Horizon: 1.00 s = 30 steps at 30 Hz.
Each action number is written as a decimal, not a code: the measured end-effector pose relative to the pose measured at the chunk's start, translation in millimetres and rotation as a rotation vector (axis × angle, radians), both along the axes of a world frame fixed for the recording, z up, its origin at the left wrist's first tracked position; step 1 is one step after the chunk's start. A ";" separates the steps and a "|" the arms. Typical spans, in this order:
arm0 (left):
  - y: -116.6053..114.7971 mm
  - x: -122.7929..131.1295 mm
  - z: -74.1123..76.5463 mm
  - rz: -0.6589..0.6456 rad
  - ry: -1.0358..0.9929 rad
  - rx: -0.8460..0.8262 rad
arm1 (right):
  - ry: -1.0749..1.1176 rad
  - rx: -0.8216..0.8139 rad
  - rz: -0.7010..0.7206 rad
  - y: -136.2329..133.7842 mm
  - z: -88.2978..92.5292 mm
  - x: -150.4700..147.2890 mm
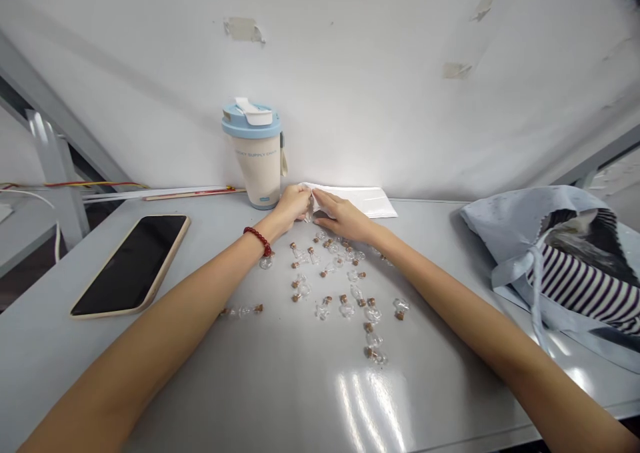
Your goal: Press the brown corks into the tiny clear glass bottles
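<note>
Both arms reach forward over a grey table (280, 386). My left hand (291, 205), with a red bead bracelet (258, 239) on its wrist, is closed in a pinch at the near corner of a clear plastic bag (360, 199) lying by the wall. My right hand (340, 217) meets it there, fingers curled on the same corner, where a small glass bottle seems to be held between the two hands. Several tiny glass bottles with cork stoppers (345, 286) lie scattered on the table just behind the hands.
A cream tumbler with a blue lid (257, 153) stands by the wall, left of the hands. A black phone (133, 261) lies face up at the left. A pale blue cloth bag with a striped garment (565, 253) sits at the right. Cables (75, 186) run along the back left.
</note>
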<state>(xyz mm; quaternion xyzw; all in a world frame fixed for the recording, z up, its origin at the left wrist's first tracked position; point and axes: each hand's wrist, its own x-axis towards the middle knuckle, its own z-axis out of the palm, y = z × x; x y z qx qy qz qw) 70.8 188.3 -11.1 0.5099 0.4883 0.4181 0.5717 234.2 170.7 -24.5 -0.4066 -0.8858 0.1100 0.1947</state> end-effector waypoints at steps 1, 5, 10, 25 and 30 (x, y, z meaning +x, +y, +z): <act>0.7 -0.9 -0.4 -0.013 0.005 -0.009 | -0.010 -0.005 0.004 -0.9 0.0 -0.9; 4.3 -3.2 -2.4 -0.044 0.050 -0.040 | -0.041 -0.001 -0.006 -2.2 0.3 -1.5; 7.1 -3.4 -2.8 -0.035 0.121 -0.077 | -0.116 0.057 -0.050 -0.9 1.1 -3.6; 6.6 -4.8 -7.4 0.041 0.202 -0.020 | -0.032 -0.084 -0.079 -4.0 13.3 0.4; -0.1 -4.5 -1.3 0.045 0.134 -0.037 | -0.023 -0.139 -0.027 -4.9 19.4 3.9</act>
